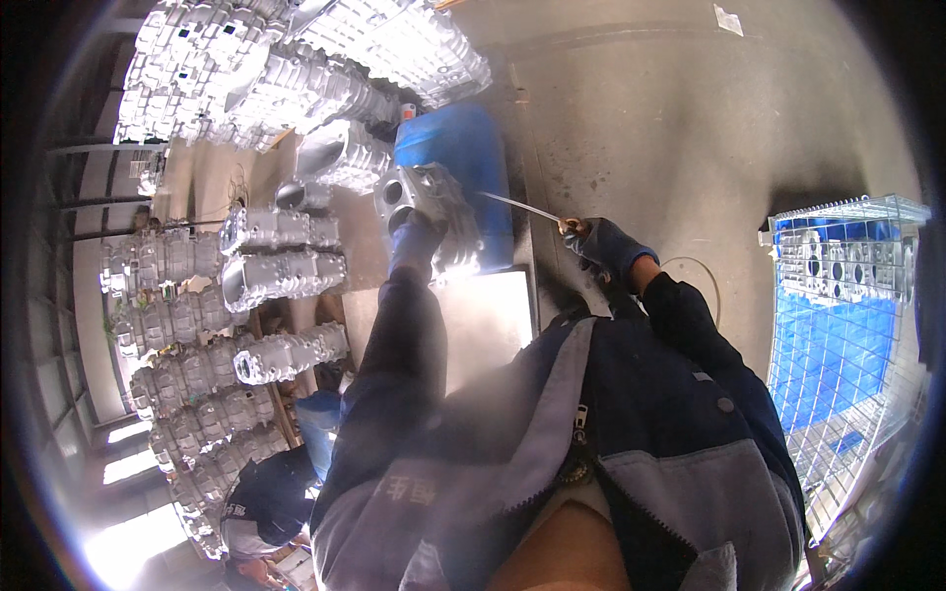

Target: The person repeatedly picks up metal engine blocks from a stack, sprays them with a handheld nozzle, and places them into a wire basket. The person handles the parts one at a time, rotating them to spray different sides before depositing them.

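Note:
My left hand (416, 241), in a blue glove, grips a silver metal casting (455, 222) at its near end, next to a round opening; the fingertips are partly hidden. The casting rests at the edge of a pale work surface (488, 307), beside a blue plastic sheet or bin (458, 138). To the right, my gloved right hand (613, 251) is closed around the brown handle of a long thin file (522, 206). Its slim metal blade points left toward the casting, with a small gap between tip and casting.
Large stacks of silver castings (197, 74) stand at the far left, with more rows (281, 281) along the left side. Another person (271, 502) bends at the lower left. A wire cage (838, 335) on the right holds castings and blue sheeting. Concrete floor (680, 108) lies beyond.

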Demonstrator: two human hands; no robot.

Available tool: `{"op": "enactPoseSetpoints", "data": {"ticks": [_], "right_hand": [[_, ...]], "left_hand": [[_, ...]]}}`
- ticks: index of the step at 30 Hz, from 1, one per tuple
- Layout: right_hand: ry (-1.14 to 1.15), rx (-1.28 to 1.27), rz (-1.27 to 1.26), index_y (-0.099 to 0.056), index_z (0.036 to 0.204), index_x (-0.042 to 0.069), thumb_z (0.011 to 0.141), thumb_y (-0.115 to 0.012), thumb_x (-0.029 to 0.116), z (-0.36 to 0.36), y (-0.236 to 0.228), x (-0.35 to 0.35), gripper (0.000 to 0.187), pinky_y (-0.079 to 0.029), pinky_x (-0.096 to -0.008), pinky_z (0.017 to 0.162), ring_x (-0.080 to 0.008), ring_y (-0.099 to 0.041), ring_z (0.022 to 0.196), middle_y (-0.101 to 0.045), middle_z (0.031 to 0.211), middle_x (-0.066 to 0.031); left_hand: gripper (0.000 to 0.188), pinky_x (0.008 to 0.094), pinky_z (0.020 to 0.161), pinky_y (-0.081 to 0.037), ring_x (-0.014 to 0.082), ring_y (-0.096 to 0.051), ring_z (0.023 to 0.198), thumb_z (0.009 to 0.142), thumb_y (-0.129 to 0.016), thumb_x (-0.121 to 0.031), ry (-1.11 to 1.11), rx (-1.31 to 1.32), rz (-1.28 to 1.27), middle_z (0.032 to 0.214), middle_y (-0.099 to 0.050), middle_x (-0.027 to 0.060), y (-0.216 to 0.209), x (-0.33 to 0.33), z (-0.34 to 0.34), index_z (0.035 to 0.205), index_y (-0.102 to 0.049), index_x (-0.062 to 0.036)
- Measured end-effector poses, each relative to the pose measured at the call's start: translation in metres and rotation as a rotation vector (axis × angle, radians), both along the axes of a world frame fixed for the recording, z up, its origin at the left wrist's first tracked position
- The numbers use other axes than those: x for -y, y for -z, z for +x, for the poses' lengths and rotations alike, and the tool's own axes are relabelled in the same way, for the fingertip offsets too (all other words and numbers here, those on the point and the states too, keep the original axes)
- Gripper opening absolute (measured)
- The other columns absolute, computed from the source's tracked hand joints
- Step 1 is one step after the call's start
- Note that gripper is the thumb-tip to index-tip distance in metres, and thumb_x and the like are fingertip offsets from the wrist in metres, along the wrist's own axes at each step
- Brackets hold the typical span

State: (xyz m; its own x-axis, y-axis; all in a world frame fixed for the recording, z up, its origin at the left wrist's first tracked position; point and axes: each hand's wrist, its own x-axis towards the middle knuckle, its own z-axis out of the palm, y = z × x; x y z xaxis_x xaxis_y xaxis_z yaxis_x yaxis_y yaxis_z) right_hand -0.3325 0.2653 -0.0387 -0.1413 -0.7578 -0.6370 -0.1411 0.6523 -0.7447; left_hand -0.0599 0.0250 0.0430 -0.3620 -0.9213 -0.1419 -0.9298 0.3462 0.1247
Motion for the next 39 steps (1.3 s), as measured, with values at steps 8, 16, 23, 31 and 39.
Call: {"op": "enactPoseSetpoints", "data": {"ticks": [8, 16, 23, 31, 39], "right_hand": [[-0.004, -0.027, -0.363, -0.067, 0.117, 0.004, 0.1, -0.057, 0.033, 0.009, 0.029, -0.004, 0.035, -0.051, -0.0372, 0.071, -0.0224, -0.066, 0.076, -0.069, 0.089, -0.0131], [0.029, 0.094, -0.316, -0.068, 0.114, 0.009, 0.098, -0.066, 0.03, 0.012, -0.02, -0.003, 0.027, -0.048, -0.0324, 0.052, -0.01, -0.059, 0.059, -0.062, 0.073, -0.0017], [0.015, 0.152, -0.301, -0.068, 0.113, 0.01, 0.098, -0.066, 0.029, -0.007, -0.018, -0.012, 0.025, -0.048, -0.0316, 0.051, -0.01, -0.058, 0.057, -0.061, 0.071, -0.0011], [0.107, 0.232, -0.298, -0.069, 0.112, 0.01, 0.098, -0.067, 0.028, -0.008, -0.012, 0.006, 0.023, -0.047, -0.0306, 0.049, -0.0099, -0.058, 0.055, -0.06, 0.07, -0.0004], [0.144, 0.134, -0.288, -0.068, 0.12, 0.012, 0.098, -0.063, 0.035, 0.001, 0.022, 0.013, 0.032, -0.048, -0.0322, 0.043, -0.0147, -0.059, 0.049, -0.063, 0.067, -0.0034]], "left_hand": [[0.049, 0.0493, 0.087, -0.049, 0.041, -0.062, 0.099, 0.073, -0.081, -0.046, -0.042, -0.033, 0.025, 0.098, -0.066, 0.0214, 0.001, -0.001, 0.0, 0.094, -0.068, -0.0032], [0.056, 0.0453, 0.098, -0.051, 0.0406, -0.064, 0.114, 0.087, -0.065, -0.038, 0.251, 0.337, 0.097, 0.12, -0.064, 0.0278, -0.025, -0.01, -0.012, 0.127, -0.058, 0.0014], [0.055, 0.0496, 0.091, -0.051, 0.0407, -0.065, 0.107, 0.085, -0.068, -0.043, 0.093, 0.095, 0.106, 0.111, -0.067, 0.024, 0.02, 0.009, 0.017, 0.119, -0.059, -0.0007], [0.066, 0.0516, 0.092, -0.05, 0.044, -0.063, 0.109, 0.079, -0.07, -0.059, 0.22, 0.202, -0.047, 0.114, -0.068, 0.023, 0.044, 0.026, 0.044, 0.119, -0.059, -0.0067], [0.057, 0.0496, 0.084, -0.051, 0.041, -0.066, 0.099, 0.078, -0.077, -0.049, -0.04, -0.245, 0.239, 0.101, -0.07, 0.0189, 0.016, 0.001, 0.023, 0.111, -0.06, -0.006]]}}
